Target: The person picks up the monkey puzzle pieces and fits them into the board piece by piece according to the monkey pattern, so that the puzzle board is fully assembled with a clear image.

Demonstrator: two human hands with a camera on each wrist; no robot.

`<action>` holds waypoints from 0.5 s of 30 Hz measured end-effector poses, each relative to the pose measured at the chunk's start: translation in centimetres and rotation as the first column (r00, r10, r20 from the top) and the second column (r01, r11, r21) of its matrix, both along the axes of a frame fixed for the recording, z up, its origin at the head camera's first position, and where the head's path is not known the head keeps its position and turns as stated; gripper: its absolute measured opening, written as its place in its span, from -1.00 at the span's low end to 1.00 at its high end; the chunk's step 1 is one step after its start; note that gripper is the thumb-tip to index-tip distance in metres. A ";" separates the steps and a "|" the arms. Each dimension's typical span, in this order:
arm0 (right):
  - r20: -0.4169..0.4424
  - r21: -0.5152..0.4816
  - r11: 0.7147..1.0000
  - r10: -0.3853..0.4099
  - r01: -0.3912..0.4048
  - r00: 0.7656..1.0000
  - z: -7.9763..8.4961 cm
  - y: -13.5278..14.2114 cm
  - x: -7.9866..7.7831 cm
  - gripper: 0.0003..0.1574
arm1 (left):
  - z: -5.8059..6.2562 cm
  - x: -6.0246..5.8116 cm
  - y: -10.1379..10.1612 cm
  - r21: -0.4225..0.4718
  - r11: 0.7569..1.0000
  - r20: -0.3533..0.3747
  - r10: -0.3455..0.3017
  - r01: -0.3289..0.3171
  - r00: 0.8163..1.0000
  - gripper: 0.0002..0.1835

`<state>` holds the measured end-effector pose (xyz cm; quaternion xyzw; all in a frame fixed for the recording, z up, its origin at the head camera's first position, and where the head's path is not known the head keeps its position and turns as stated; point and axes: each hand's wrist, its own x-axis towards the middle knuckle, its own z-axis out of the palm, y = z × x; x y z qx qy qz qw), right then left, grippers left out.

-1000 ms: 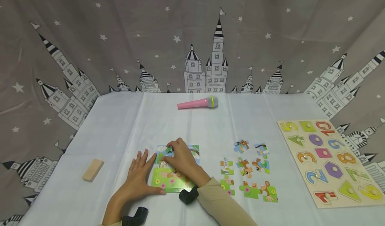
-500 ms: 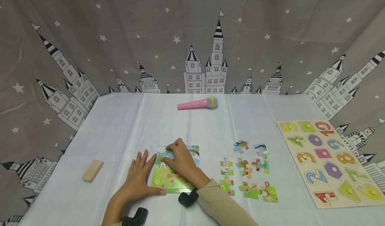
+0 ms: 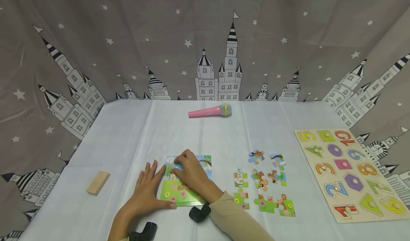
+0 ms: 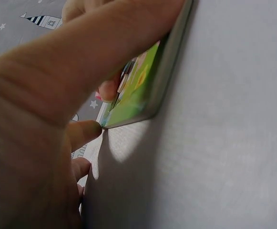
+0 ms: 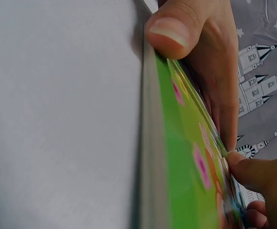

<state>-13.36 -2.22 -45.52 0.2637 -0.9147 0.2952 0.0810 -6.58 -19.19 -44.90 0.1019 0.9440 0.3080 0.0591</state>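
A picture puzzle board (image 3: pixel 184 199) with a green lower border lies flat at the front of the white table. My left hand (image 3: pixel 145 189) holds it steady with spread fingers at its left side, the thumb along its front edge. Over the board's upper part, my right hand (image 3: pixel 192 171) has thumb and index finger curled around a small puzzle piece, mostly hidden by the fingers. In the right wrist view, the right thumb (image 5: pixel 252 171) presses at the raised edge of that piece. Several loose puzzle pieces (image 3: pixel 266 204) showing a brown animal lie right of the board.
A wooden number board (image 3: pixel 334 166) with knobbed shapes lies at the right. Near the back edge is a pink toy microphone (image 3: pixel 208 111). A plain wooden block (image 3: pixel 98 182) sits at the left. Behind the table hangs a grey castle-print curtain (image 3: pixel 144 38).
My right hand has shifted slightly left over the puzzle board, its fingertips still together. The left hand stays put, and the loose pieces have not moved.
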 end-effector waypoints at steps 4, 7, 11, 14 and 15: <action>-0.030 0.011 1.000 0.006 -0.005 1.000 0.1 0.0 0.1 -0.62 | 0.0 0.0 0.0 0.003 1.000 0.003 -0.002 0.002 1.000 0.27; -0.053 0.014 1.000 0.008 -0.007 0.999 0.2 0.0 0.2 -0.58 | 0.0 0.0 0.0 0.003 1.000 0.004 -0.001 0.001 1.000 0.27; -0.077 0.021 1.000 -0.003 0.004 0.997 0.4 -0.1 0.3 -0.53 | -0.1 -0.1 -0.1 -0.003 1.000 -0.001 -0.001 0.001 1.000 0.27; -0.063 0.040 0.999 -0.020 0.022 0.998 0.6 -0.2 0.4 -0.52 | -0.1 -0.1 -0.1 -0.008 1.000 -0.006 -0.003 0.003 1.000 0.26; -0.054 0.049 0.998 -0.025 0.028 0.998 0.7 -0.1 0.4 -0.52 | -0.1 -0.1 -0.1 -0.007 1.000 -0.007 -0.004 0.004 1.000 0.26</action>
